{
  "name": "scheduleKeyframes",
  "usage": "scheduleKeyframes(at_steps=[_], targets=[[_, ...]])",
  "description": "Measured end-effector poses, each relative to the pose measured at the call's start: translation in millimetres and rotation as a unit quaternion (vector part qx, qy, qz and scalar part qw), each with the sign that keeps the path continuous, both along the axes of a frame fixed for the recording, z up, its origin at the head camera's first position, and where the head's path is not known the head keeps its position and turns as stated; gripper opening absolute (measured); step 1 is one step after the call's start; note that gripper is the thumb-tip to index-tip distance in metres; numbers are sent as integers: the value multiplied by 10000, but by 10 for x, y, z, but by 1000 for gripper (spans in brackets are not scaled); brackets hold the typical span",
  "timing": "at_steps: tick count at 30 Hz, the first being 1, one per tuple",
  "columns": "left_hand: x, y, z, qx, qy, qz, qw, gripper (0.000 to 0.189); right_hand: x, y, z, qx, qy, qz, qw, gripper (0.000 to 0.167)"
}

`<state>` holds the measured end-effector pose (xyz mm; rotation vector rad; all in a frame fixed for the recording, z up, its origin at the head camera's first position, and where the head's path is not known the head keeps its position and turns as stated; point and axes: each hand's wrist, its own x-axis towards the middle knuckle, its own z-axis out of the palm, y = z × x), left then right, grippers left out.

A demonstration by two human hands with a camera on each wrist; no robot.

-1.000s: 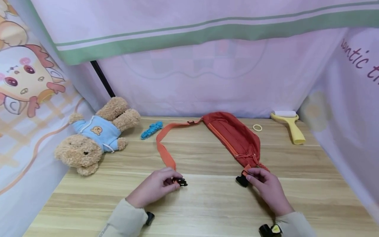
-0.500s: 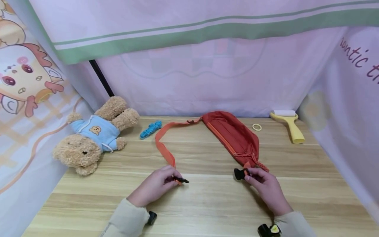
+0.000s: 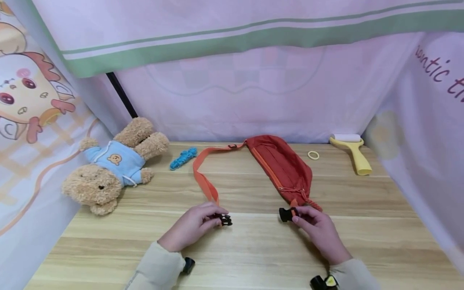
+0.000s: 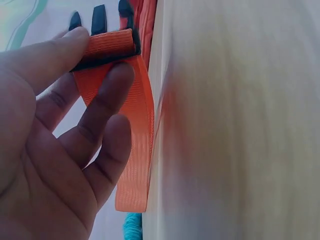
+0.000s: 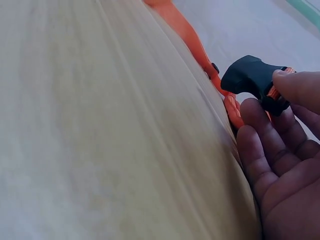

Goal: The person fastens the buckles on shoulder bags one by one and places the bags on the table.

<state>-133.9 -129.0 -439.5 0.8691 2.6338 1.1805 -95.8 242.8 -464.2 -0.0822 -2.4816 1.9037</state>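
Note:
A red waist bag (image 3: 280, 167) lies on the wooden table, its orange strap (image 3: 204, 177) curving round to the left. My left hand (image 3: 195, 225) pinches the pronged black buckle half (image 4: 99, 21) at the strap's end, thumb on the webbing and fingers beneath. In my right hand (image 3: 319, 231) is the black socket buckle half (image 5: 252, 77), pinched by thumb and fingers where the short webbing at the bag's near end passes through. The two halves face each other across a gap, apart, just over the table. In the head view, fingers partly cover both pieces.
A teddy bear (image 3: 108, 165) in a blue top lies at the left, with a blue cord bundle (image 3: 183, 158) beside it. Back right are a pale yellow ring (image 3: 313, 155) and a yellow-handled roller (image 3: 357, 155). Printed curtains (image 3: 232, 104) border the table (image 3: 253, 257).
My right hand has moved left with the socket half, which has turned to point left; the bag's near end shifted along. My left hand has edged right, turning the pronged half.

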Motion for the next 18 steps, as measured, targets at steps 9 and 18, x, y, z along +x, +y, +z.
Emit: scheduleKeyframes(at_steps=[9,18], targets=[[-38,45,-45,379,-705,172,9966,13,-6,-56,-24,-331,165,224,9991,25],[-65,98,-89,405,-655,82,9970,14,-8,-89,-25,-355,23,330,9988,23]])
